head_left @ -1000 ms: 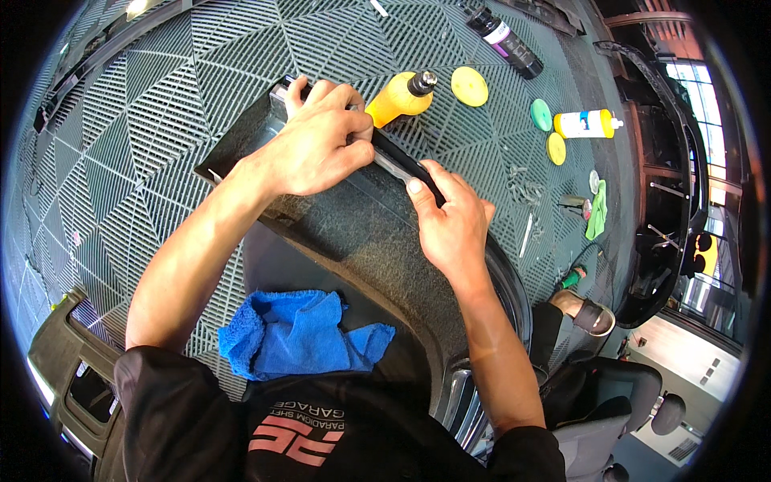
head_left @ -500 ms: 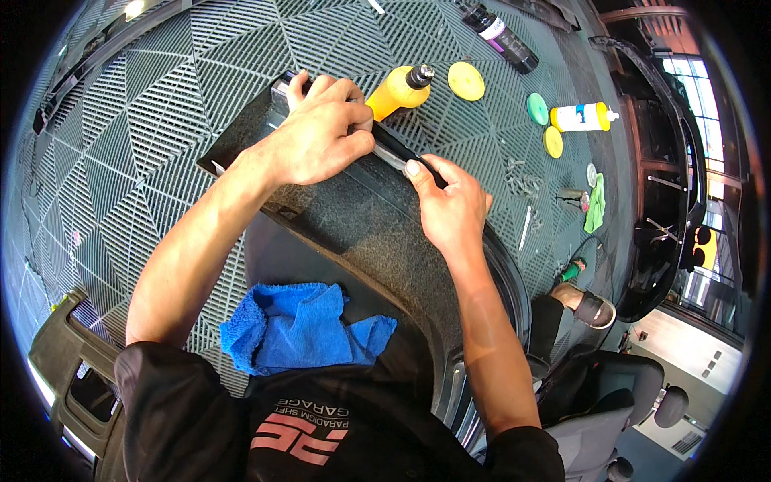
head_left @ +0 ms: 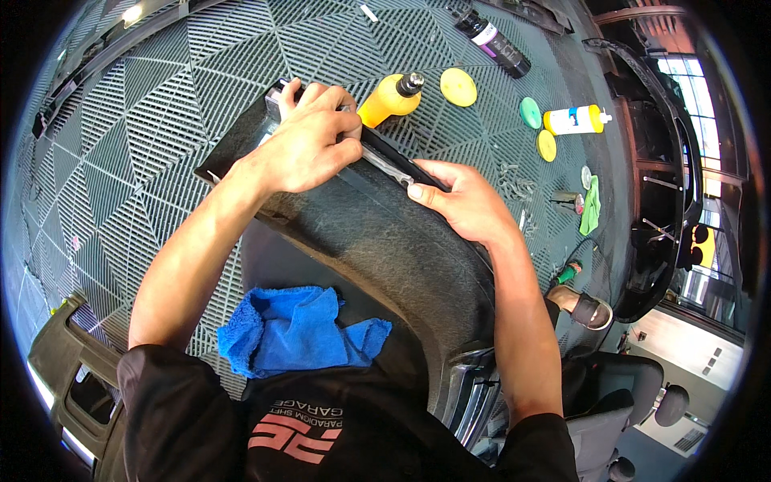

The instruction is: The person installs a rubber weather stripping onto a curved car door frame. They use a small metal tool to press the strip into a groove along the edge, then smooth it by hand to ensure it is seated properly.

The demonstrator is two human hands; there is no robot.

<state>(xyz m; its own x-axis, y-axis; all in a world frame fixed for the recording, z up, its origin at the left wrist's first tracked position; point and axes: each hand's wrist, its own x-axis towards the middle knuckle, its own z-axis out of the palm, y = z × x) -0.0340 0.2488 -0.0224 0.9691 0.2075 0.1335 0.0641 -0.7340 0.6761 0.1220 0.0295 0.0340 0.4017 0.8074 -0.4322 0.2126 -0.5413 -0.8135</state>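
A large, dark, curved car panel (head_left: 353,229) lies across my lap, its rough side facing me. Along its far edge runs a thin silvery strip (head_left: 389,167). My left hand (head_left: 317,136) is curled over the strip and the panel edge towards the panel's left end; its palm hides what the fingers grip. Farther right, my right hand (head_left: 470,201) pinches the strip's edge, thumb on the near side and fingers behind. A crumpled blue cloth (head_left: 299,331) rests on my lap, touched by neither hand. Just beyond my left hand is a yellow bottle with a black cap (head_left: 391,100).
Grey slatted tiles (head_left: 152,136) cover the floor. Farther off lie a black bottle (head_left: 499,44), yellow and green round pads (head_left: 458,87), a white-and-yellow bottle (head_left: 574,120), loose small parts (head_left: 514,183) and a green cloth (head_left: 591,207). A sandalled foot (head_left: 593,309) shows at right.
My right hand has shifted slightly right and nearer to me, its wrist turned so the thumb lies flatter along the edge. My left hand keeps its hold, a little lower in view.
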